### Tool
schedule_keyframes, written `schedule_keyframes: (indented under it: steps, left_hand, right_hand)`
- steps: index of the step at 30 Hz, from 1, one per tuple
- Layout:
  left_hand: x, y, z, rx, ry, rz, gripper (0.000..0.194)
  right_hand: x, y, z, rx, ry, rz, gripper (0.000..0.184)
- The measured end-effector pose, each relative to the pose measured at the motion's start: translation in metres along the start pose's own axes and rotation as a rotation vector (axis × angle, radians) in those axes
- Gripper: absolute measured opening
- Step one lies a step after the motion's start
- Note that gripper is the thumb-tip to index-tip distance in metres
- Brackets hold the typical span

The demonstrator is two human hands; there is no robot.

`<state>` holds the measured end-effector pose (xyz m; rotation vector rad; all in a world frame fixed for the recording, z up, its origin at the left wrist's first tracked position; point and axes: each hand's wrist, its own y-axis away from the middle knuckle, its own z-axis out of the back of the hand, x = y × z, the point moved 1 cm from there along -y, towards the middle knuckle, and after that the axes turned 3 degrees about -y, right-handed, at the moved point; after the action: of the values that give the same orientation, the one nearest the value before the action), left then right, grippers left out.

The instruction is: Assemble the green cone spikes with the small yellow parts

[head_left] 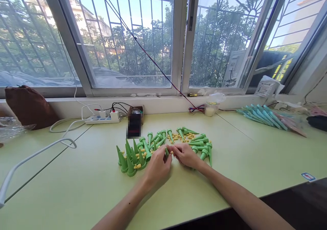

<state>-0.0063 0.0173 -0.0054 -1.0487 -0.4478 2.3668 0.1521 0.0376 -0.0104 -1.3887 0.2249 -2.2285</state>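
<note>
My left hand is closed round a green cone-shaped spike, its tip showing between the fingers. My right hand pinches a small yellow piece right against that spike. Both hands meet over the pale green table. To the left of my hands, several finished green cones stand upright in a cluster. Behind and to the right, loose green spikes lie on their sides around a scatter of small yellow parts.
A white power strip with cables lies at the back left, with a small dark box beside it. A brown bag sits far left. A bundle of teal spikes lies at the right. A white cup stands near the window sill.
</note>
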Motion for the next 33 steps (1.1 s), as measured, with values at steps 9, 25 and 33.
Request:
schedule_keyframes:
  steps: [9, 25, 33]
  left_hand:
    - [0.0038, -0.0058, 0.0038, -0.022, 0.026, 0.025, 0.012]
    - [0.0039, -0.0042, 0.0028, -0.016, 0.033, 0.037, 0.01]
    - [0.0054, -0.0061, 0.0061, -0.026, 0.006, 0.063, 0.01]
  right_hand:
    - [0.0001, 0.0014, -0.0004, 0.007, -0.188, -0.046, 0.021]
    - [0.0019, 0.0015, 0.0001, -0.035, -0.02, -0.035, 0.041]
    - [-0.001, 0.0025, -0.0023, 0.014, -0.172, -0.03, 0.014]
